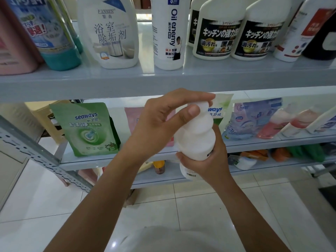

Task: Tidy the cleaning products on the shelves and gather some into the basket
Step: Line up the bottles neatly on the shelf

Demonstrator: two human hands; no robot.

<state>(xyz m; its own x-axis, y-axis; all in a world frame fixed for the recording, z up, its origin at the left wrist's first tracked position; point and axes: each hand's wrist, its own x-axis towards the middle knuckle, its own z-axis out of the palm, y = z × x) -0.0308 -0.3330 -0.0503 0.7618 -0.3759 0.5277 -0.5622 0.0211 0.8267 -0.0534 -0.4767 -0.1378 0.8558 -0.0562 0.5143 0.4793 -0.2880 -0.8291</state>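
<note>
Head view: white bottle held mid-frame, near the shelves.
Waisted, barcode low; right hand curls round its body, left hand pinches the cap. Shelf edge at 12 o'clock, open floor at 6.

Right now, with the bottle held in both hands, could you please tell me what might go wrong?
1. The left hand grips the cap of the bottle; if it loosens, liquid might spill on the floor.
2. The right hand holds the bottle in mid-air; a slip would likely drop it.
3. A pouch stands just behind the bottle in this view; a forward nudge might topple it.
</note>
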